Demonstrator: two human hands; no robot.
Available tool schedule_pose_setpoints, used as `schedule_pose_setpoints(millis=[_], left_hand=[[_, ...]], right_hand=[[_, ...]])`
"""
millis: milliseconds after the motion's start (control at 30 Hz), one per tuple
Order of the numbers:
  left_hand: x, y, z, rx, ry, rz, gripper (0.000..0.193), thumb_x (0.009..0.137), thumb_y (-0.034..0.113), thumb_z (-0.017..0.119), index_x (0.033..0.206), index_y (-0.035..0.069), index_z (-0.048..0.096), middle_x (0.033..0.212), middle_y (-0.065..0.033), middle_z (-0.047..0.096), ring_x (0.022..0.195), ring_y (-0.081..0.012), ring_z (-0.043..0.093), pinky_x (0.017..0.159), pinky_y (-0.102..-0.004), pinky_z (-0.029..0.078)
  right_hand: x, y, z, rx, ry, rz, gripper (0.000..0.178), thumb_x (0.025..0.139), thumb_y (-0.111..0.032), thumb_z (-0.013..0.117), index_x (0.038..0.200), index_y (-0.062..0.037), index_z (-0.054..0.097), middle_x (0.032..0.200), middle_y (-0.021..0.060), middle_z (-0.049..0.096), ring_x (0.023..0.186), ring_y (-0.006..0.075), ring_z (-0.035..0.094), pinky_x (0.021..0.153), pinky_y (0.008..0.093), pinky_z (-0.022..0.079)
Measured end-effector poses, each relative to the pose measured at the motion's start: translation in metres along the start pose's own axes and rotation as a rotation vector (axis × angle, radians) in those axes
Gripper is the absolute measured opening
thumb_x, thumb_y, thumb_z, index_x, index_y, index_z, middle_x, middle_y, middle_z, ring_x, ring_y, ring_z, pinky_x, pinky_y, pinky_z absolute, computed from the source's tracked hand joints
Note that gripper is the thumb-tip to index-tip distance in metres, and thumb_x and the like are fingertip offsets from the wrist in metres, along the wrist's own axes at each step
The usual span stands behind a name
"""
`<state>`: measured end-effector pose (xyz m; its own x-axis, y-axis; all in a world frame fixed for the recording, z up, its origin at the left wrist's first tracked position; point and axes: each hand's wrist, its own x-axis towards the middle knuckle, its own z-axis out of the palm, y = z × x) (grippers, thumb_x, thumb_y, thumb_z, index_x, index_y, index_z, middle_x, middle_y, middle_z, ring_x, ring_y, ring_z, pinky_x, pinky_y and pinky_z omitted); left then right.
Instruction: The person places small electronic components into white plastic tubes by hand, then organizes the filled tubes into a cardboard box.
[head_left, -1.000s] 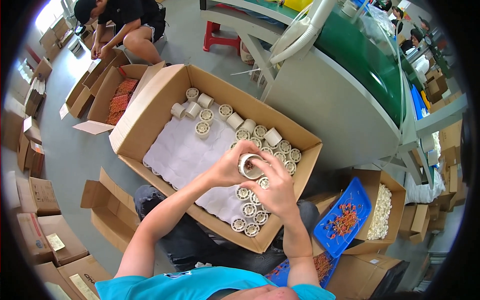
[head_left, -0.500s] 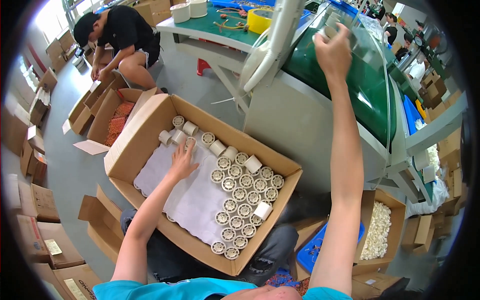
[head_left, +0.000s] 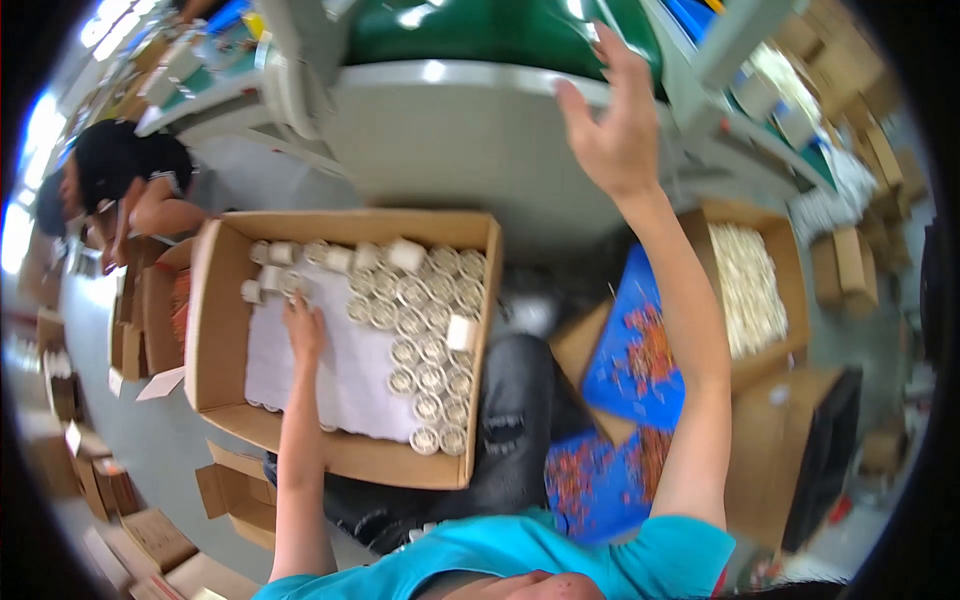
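Observation:
My left hand (head_left: 304, 328) reaches into a large cardboard box (head_left: 345, 464) on my lap. Its fingertips rest at a white plastic spool (head_left: 292, 282), with the thumb held apart. More white spools (head_left: 411, 290) stand on end in packed rows along the box's right side, and a few lie on their sides near the far wall. A pale sheet (head_left: 360, 370) lines the layer beneath them. Raised beyond the box to the right, my right hand (head_left: 618, 130) has spread fingers with nothing in them. It is in front of the edge of a green belt surface (head_left: 460, 35).
Blue trays (head_left: 615, 390) with small reddish parts sit to my right, beside a carton of cream-coloured pieces (head_left: 745, 290). An upright grey post (head_left: 745, 45) stands at the far right. Another person (head_left: 130, 180) crouches by cartons at left; an open small carton (head_left: 240, 495) lies nearby.
The view has swung to the right. My right hand has drawn back from the white pieces on the green surface and its fingers have spread. My left hand stays by the spools.

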<state>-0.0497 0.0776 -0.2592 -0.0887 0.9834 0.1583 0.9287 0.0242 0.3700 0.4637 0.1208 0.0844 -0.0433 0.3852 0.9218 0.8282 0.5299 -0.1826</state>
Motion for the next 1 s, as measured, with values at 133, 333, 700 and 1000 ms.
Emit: schedule_pose_setpoints(millis=[133, 333, 700, 1000], left_hand=[[0.016, 0.053, -0.048, -0.081, -0.119, -0.081, 0.065, 0.085, 0.02, 0.069, 0.141, 0.001, 0.042, 0.127, -0.0335, 0.049, 0.12, -0.0479, 0.048, 0.098, -0.0485, 0.042], [0.025, 0.074, -0.058, -0.241, 0.001, -0.134, 0.069, 0.079, 0.041, 0.078, 0.126, -0.003, 0.053, 0.108, -0.0259, 0.061, 0.105, -0.0418, 0.06, 0.089, -0.0465, 0.049], [0.025, 0.119, -0.108, -1.3, -0.168, -0.239, 0.058, 0.093, 0.052, 0.061, 0.118, 0.001, 0.056, 0.101, -0.0054, 0.062, 0.095, -0.0125, 0.06, 0.077, -0.0318, 0.055], [-0.005, 0.14, -0.134, -1.934, -0.466, -0.157, 0.061, 0.105, 0.049, 0.026, 0.127, -0.004, 0.047, 0.11, -0.0186, 0.061, 0.1, -0.0342, 0.065, 0.09, -0.0458, 0.055]], right_hand=[[-0.153, -0.001, -0.138, -0.097, -0.028, 0.733, 0.041, 0.086, -0.008, 0.069, 0.125, -0.0012, 0.06, 0.111, 0.0128, 0.065, 0.096, 0.0191, 0.063, 0.085, 0.034, 0.051], [-0.35, -0.083, -0.237, -0.389, -0.116, 1.293, 0.021, 0.084, -0.009, 0.069, 0.102, 0.0028, 0.072, 0.094, 0.0153, 0.073, 0.084, 0.0196, 0.07, 0.077, 0.0321, 0.054], [-0.367, -0.092, -0.166, -0.688, -0.543, 0.977, 0.025, 0.07, -0.008, 0.076, 0.093, -0.0002, 0.074, 0.091, 0.0228, 0.07, 0.091, 0.0397, 0.068, 0.082, 0.0451, 0.053], [-0.318, -0.098, -0.221, -0.342, -0.052, 1.386, 0.023, 0.087, -0.002, 0.063, 0.109, 0.0039, 0.068, 0.086, 0.0173, 0.071, 0.068, 0.0215, 0.07, 0.058, 0.0321, 0.053]])
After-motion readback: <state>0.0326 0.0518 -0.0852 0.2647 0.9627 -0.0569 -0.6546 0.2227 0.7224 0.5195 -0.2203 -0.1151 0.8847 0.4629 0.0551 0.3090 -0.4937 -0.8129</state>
